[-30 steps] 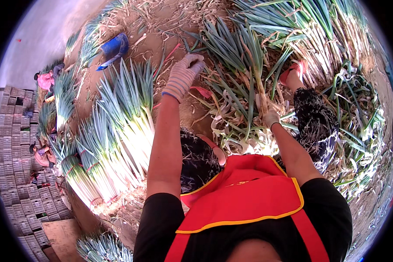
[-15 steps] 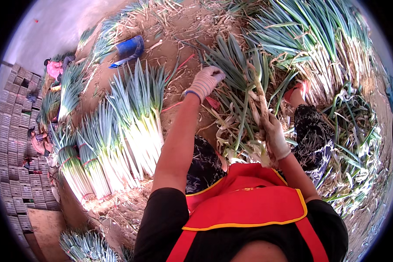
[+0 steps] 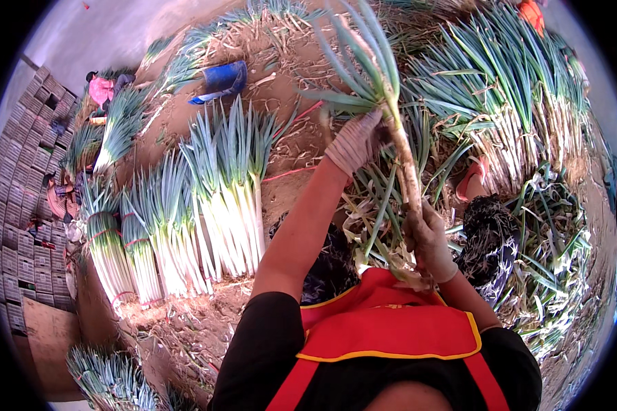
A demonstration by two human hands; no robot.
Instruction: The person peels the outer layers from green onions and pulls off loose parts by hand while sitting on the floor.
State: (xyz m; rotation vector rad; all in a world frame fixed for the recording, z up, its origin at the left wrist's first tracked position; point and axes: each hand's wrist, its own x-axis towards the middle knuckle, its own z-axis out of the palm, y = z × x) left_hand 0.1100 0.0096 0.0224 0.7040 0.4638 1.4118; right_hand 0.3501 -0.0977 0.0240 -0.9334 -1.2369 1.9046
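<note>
A long green onion (image 3: 406, 161) with a brownish, unpeeled stalk is held up in front of me, its leaves fanning away at the top. My right hand (image 3: 430, 243), in a thin soiled glove, grips the lower stalk just above the root end. Higher up, my left hand (image 3: 358, 142), in a pale striped glove, closes at the base of the leaves; its fingertips are partly hidden behind them. Below the stalk, peeled skins and loose leaves (image 3: 373, 205) lie between my knees. To the left stand cleaned white-stemmed green onions (image 3: 230, 198).
Tied green onion bundles (image 3: 110, 253) stand farther left. Uncleaned green onions (image 3: 507, 116) lean at the right, above a heap of leaf scraps (image 3: 541, 253). A blue cylindrical container (image 3: 225, 79) lies on the dirt floor. Other people (image 3: 101, 90) are at the far left, near stacked crates (image 3: 24, 205).
My left hand has come right and closed on the upper part of the green onion, whose leaves now rise higher in view. My right hand still holds the lower stalk. My view has shifted slightly.
</note>
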